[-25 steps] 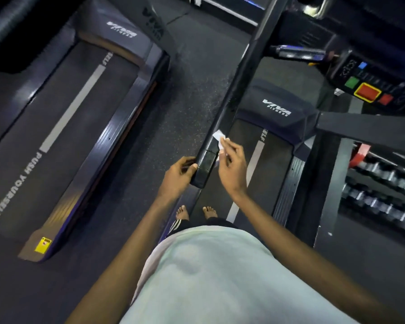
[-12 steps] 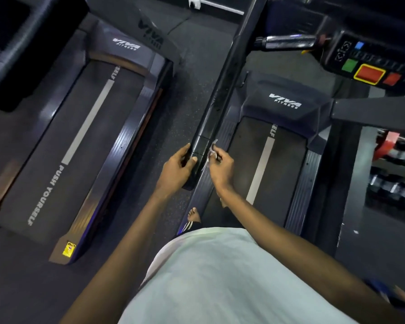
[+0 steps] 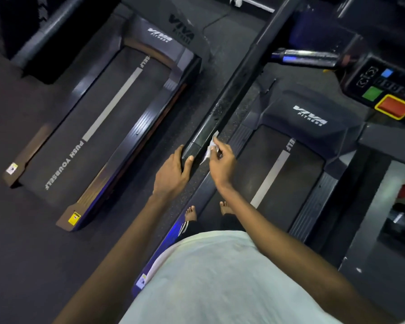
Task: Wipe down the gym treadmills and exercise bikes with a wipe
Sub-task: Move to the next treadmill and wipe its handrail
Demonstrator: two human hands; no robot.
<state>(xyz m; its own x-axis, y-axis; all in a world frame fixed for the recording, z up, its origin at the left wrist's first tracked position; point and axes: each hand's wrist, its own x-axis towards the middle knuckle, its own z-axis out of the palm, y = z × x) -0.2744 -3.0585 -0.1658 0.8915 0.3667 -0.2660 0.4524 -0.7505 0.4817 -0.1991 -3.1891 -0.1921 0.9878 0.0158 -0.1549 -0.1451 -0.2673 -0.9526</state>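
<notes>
More wipe [image 3: 211,148] shows than a moment ago: my right hand [image 3: 222,163] pinches it against the right side of the rail [image 3: 234,87], just past its near end. My left hand [image 3: 172,171] stays clamped round that end, above the right treadmill [image 3: 278,183].

1. Two treadmills: left treadmill [image 3: 98,127] at ten o'clock, right treadmill [image 3: 290,178] at three o'clock.
2. One handrail [image 3: 222,106], running toward one o'clock.
3. One wipe [image 3: 211,148].
4. Two grips: left grip [image 3: 171,174], right grip [image 3: 222,166].
5. Two bare feet [image 3: 190,212] at six o'clock.
</notes>
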